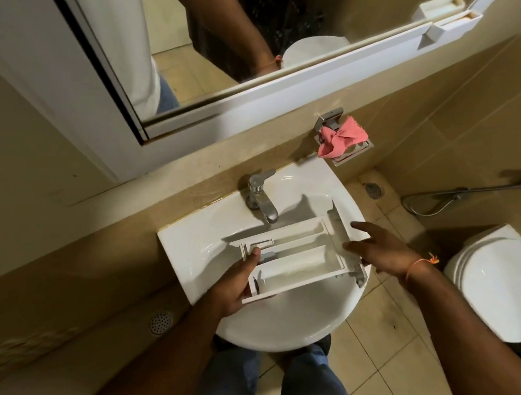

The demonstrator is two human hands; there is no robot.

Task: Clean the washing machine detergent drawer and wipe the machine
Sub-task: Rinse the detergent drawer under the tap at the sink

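We grip the light, stiff, likely slippery detergent drawer (293, 256) between our left fingers (253, 254), right fingers (353, 246) spread wide beside it

Single view: head-worn wide-angle camera, looking steeply down and forward. Close above white sink (191, 236) at centre; mirror (231, 35) far, toilet (502, 284) right, tiled floor (381, 344) near. No second view.
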